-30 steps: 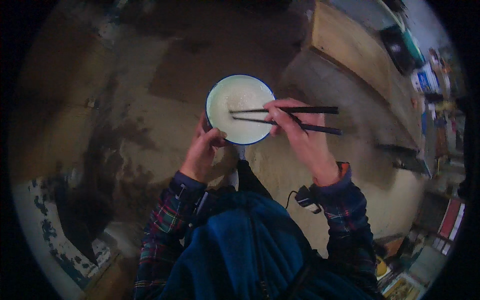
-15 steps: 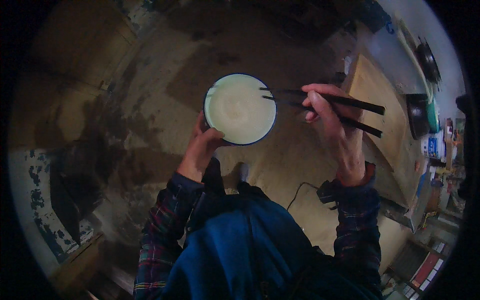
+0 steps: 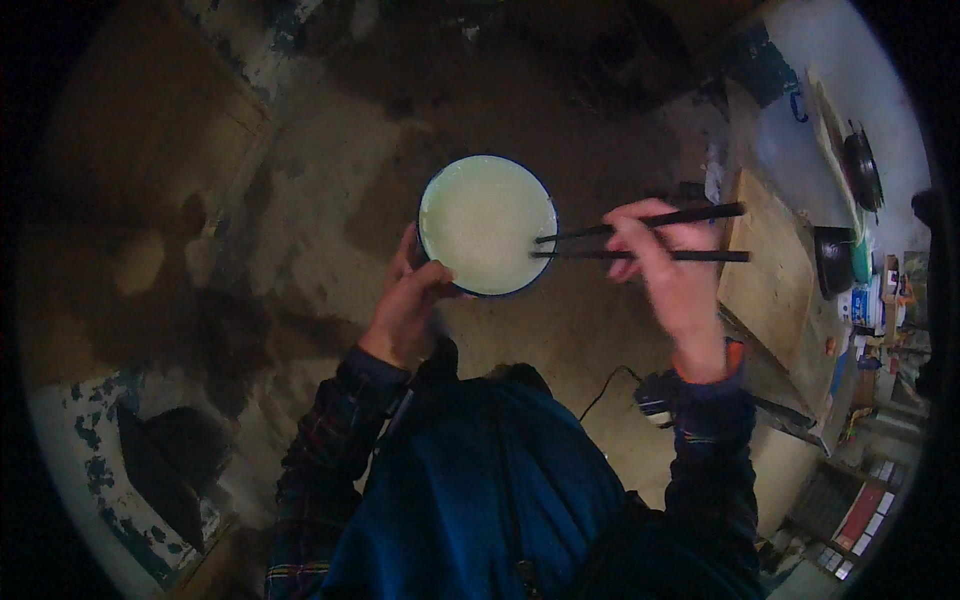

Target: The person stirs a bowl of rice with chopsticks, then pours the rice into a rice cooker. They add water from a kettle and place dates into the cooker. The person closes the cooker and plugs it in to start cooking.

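Observation:
A bowl with a dark blue rim, filled with a pale, whitish liquid, is held up in front of me. My left hand grips its lower left side, thumb on the near rim and the other fingers mostly hidden under the bowl. Between the fingers of my right hand is a pair of dark chopsticks. Their tips reach over the bowl's right rim, a little apart; whether they touch the liquid I cannot tell.
A wooden board lies on the counter at the right. Beyond it are a dark pot and a round dark pan. A black cable runs over the stained floor. Peeling masonry stands at lower left.
The chopsticks have swung lower, their tips now at the bowl's right edge and closer together. The bowl has shifted slightly right and nearer. My view has turned a little.

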Demonstrator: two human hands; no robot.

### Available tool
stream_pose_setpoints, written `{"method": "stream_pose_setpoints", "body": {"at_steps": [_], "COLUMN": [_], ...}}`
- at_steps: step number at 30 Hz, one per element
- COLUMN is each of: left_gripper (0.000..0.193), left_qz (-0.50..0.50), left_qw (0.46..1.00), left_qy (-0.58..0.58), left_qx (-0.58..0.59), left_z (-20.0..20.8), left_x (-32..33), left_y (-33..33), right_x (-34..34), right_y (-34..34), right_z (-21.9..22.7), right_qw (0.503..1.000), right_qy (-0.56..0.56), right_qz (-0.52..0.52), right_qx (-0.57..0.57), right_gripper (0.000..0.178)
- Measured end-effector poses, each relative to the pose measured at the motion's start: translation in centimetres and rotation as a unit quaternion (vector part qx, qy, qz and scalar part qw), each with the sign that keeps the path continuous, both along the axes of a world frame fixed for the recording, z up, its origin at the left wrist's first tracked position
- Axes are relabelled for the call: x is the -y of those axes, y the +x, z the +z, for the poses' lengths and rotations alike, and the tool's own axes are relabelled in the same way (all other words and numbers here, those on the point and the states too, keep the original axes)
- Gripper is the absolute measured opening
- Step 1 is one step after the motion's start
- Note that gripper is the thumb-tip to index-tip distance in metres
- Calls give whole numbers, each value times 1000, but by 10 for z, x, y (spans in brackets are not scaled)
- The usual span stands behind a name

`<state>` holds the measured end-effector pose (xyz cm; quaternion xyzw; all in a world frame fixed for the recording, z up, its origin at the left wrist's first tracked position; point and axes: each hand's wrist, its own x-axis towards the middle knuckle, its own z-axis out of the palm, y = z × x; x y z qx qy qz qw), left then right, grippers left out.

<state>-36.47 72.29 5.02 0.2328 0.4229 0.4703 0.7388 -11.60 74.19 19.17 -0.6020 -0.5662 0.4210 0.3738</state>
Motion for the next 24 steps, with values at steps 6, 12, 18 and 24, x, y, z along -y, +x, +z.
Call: {"method": "stream_pose_setpoints", "body": {"at_steps": [6,12,18,24], "left_gripper": [81,82,81,77], "left_qz": [5,27,60,69], "left_qw": [1000,1000,998,998], "left_qy": [-20,-10,7,-6], "left_qx": [11,10,-2,-11], "left_z": [5,0,-1,-6], "left_x": [-73,-144,-232,-303], "left_y": [-22,-48,-48,-34], "right_x": [-70,-146,-233,-299], "right_y": [-35,7,44,61], "right_z": [-18,-28,-89,-113], "right_qw": [991,978,930,901], "right_qy": [27,-19,-54,-83], "right_qz": [16,-71,-154,-139], "right_qx": [-130,-196,-331,-403], "right_gripper": [21,25,21,20]}}
